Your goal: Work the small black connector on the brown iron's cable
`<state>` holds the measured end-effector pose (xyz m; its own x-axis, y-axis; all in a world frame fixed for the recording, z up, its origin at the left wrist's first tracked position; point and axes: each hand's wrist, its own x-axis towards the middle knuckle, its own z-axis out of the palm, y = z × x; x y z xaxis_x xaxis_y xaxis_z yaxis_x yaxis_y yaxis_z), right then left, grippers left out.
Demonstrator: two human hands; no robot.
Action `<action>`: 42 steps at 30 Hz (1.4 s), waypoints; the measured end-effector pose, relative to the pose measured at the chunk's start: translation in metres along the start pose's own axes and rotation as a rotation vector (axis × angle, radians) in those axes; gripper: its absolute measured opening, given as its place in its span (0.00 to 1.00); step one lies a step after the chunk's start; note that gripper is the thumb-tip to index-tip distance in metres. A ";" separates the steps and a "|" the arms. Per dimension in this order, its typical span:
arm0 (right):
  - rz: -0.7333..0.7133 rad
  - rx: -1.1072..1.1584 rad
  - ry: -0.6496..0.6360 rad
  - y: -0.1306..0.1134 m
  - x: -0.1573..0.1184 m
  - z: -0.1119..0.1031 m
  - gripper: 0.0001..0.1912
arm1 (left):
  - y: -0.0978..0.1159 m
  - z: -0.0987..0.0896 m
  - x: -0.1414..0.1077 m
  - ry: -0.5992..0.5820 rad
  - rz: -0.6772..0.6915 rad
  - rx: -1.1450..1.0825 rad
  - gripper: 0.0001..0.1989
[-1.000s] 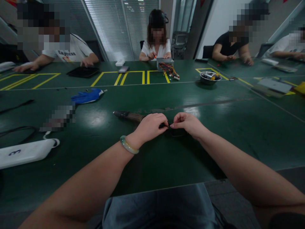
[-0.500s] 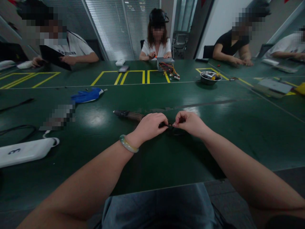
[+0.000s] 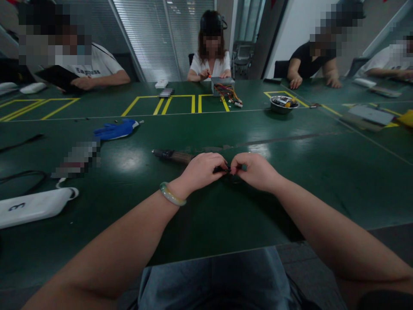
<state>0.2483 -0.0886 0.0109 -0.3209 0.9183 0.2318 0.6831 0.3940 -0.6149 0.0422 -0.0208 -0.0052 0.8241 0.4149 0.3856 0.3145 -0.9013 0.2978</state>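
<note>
My left hand [image 3: 208, 169], with a jade-like bangle [image 3: 172, 194] on its wrist, is pinched on a small black part [image 3: 229, 171] just above the green table [image 3: 206, 232]. Fingers of my right hand [image 3: 253, 170] are pinched together at the right side of the same part, touching or nearly so. Whether they hold a smaller piece is too small to tell. Behind my left hand lies a dark electric screwdriver [image 3: 172, 155], its tip pointing left and its other end hidden by the hand.
A blue glove [image 3: 116, 129], a blurred-out phone-like item [image 3: 79, 159] and a white power bank [image 3: 35, 206] marked 3 lie left. Farther back stand a metal box [image 3: 222, 81] with coloured wires and a metal bowl [image 3: 282, 107] of small parts. Several people sit around the table.
My right hand has moved slightly left, its fingertips now closer to the black part and my left hand. My left hand stays nearly in place.
</note>
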 end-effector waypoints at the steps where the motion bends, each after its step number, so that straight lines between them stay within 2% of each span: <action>1: -0.022 -0.028 0.003 -0.001 0.000 0.000 0.13 | -0.001 0.000 0.000 -0.004 0.004 -0.003 0.04; 4: -0.033 -0.059 0.012 -0.002 -0.001 0.000 0.13 | -0.002 0.001 0.001 -0.010 0.014 -0.014 0.04; 8: 0.026 -0.023 0.045 0.000 -0.001 0.003 0.11 | -0.004 0.002 0.001 0.002 0.017 -0.025 0.04; 15: 0.145 0.197 0.159 0.006 -0.001 0.016 0.04 | -0.004 0.003 0.001 0.011 0.013 -0.030 0.05; 21: 0.229 0.474 0.201 0.017 0.001 0.026 0.14 | -0.001 0.002 0.001 0.019 0.007 -0.010 0.06; 26: 0.321 0.694 0.224 0.014 0.004 0.031 0.23 | 0.001 0.002 0.000 0.031 -0.015 0.037 0.05; 29: 0.361 0.788 0.241 0.011 0.005 0.031 0.25 | 0.001 0.003 0.000 0.033 -0.031 0.045 0.05; 34: 0.398 0.860 0.216 0.014 0.005 0.028 0.25 | 0.000 0.004 0.000 0.038 -0.046 0.052 0.05; 37: 0.399 0.858 0.152 0.018 0.005 0.025 0.23 | 0.000 0.004 -0.001 0.043 -0.046 0.046 0.05; 42: 0.408 0.770 0.069 0.022 0.006 0.024 0.19 | 0.000 0.003 -0.001 0.031 -0.041 0.041 0.05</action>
<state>0.2461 -0.0757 -0.0194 -0.0904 0.9921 -0.0874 0.0950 -0.0787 -0.9924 0.0429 -0.0221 -0.0084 0.7953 0.4544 0.4013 0.3667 -0.8877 0.2784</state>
